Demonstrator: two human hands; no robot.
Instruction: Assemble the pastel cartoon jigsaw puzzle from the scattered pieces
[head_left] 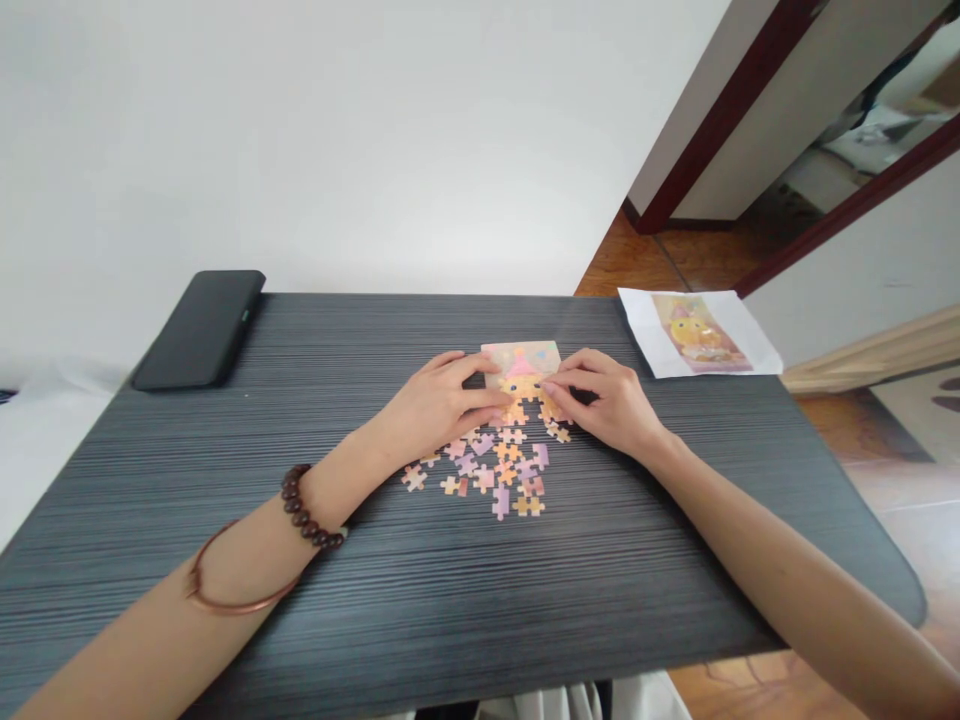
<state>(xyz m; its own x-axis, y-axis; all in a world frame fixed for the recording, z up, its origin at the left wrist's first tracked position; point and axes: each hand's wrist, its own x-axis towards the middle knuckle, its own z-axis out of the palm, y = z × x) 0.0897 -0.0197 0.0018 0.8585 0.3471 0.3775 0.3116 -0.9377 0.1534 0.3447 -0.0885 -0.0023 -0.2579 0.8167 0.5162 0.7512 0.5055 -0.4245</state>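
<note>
A partly assembled jigsaw puzzle (519, 358) lies flat on the table, showing a yellow figure with a pink hat and a gap in its lower middle. My left hand (442, 400) rests at its left side, fingers stretched apart, with fingertips touching the joined pieces. On the other side, my right hand (604, 395) has thumb and forefinger pinched at the puzzle's right edge, on a puzzle piece mostly hidden by the fingertips. Several loose puzzle pieces (501, 502), in purple, pink, orange and yellow, are scattered just below the puzzle, some partly under my left hand.
The dark wood-grain table (450, 590) stands against a white wall. A black box-like device (199, 330) sits at its back left. At the back right, a white sheet with a printed picture (701, 335) of a yellow figure reaches the table's edge.
</note>
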